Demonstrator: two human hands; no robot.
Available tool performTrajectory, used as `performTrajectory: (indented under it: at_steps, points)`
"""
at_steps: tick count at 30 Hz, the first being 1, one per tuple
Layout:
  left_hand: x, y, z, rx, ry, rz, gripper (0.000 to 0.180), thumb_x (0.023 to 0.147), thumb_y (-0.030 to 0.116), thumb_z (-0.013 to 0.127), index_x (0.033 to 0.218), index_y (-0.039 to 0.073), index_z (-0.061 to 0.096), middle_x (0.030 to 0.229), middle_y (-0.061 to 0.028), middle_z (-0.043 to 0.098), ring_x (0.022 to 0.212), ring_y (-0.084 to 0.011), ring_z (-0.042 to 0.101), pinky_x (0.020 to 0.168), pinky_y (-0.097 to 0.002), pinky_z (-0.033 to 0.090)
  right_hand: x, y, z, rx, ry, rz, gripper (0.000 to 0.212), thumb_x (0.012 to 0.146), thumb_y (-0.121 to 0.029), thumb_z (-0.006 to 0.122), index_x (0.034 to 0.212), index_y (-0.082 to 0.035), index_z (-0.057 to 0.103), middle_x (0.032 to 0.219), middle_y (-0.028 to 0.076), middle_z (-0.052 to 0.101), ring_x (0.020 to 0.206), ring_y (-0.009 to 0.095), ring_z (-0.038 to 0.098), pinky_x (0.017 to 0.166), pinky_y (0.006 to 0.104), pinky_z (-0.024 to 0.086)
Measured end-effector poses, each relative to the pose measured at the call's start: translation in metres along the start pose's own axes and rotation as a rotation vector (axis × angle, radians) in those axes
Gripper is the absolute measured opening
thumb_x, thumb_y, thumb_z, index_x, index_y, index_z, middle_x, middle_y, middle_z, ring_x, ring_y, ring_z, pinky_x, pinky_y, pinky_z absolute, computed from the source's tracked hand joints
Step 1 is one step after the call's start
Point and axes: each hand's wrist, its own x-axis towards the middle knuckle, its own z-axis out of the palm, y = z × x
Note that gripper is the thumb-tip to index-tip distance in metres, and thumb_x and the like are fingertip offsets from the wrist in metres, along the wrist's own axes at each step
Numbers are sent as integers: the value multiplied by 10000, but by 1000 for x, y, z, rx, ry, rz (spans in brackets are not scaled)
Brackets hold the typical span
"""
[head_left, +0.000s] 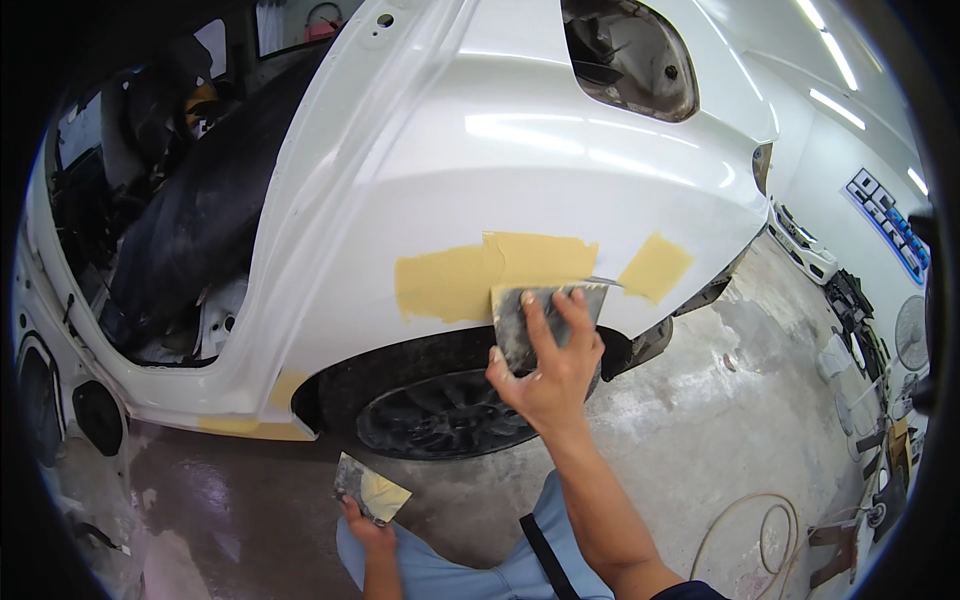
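My right hand (560,375) grips a grey, smeared filler spreader (515,325), fingers spread over its face and thumb at its side. The spreader's upper edge lies along the lower border of a yellow filler patch (540,258) on the white car's rear fender (400,215), just above the wheel arch. A second filler patch (657,268) sits to the right. Low at the left, my left hand (372,530) holds a second grey spreader (352,474) bearing a dollop of pale yellow filler (382,496). That one is apart from the car.
Below the arch is a dark wheel (450,410). More filler marks the sill (250,428) by the open door frame. A hose (790,520) coils on the concrete floor at right. Farther off stand a white bumper (800,245) and a fan (911,333) along the wall.
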Motion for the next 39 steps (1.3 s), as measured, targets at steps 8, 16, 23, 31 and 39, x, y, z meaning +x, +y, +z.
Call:
performTrajectory:
  at_steps: [8, 16, 23, 31, 39]
  points:
    - [0, 3, -2, 26, 38, -24, 609, 1089, 445, 584, 1553, 93, 405, 1510, -99, 537, 1369, -308, 568, 1135, -477, 494, -1, -4, -58, 0, -188, 47, 615, 738, -369, 838, 1337, -277, 738, 1390, 134, 542, 1407, 392, 511, 948, 606, 385]
    - [2, -1, -3, 1, 73, -32, 633, 1089, 463, 577, 1576, 103, 392, 1533, -105, 524, 1400, -318, 546, 1145, -477, 481, 80, -26, -75, -15, -165, -2, 580, 747, -344, 825, 1315, -260, 750, 1423, 133, 540, 1265, 318, 589, 942, 545, 437]
    - [2, 0, -8, 11, 61, -14, 654, 1081, 475, 591, 1573, 91, 396, 1522, -106, 529, 1397, -313, 543, 1149, -467, 471, 75, -23, -56, 7, -220, -5, 550, 732, -330, 823, 1276, -268, 775, 1370, 102, 568, 1294, 345, 578, 904, 533, 437]
    - [1, 5, -13, 27, -11, 13, 652, 1075, 481, 599, 1558, 81, 418, 1495, -104, 546, 1371, -305, 559, 1131, -467, 482, -7, -20, -5, 5, -86, -112, 597, 692, -339, 840, 1283, -294, 773, 1307, 67, 582, 1361, 387, 528, 940, 529, 379]
    - [-5, 9, -5, -6, 43, -42, 579, 1092, 451, 580, 1532, 99, 447, 1467, -81, 575, 1344, -295, 585, 1124, -464, 498, -39, 3, -56, 221, -187, 150, 682, 698, -263, 814, 1366, -158, 722, 1439, 190, 529, 1368, 425, 511, 1082, 524, 378]
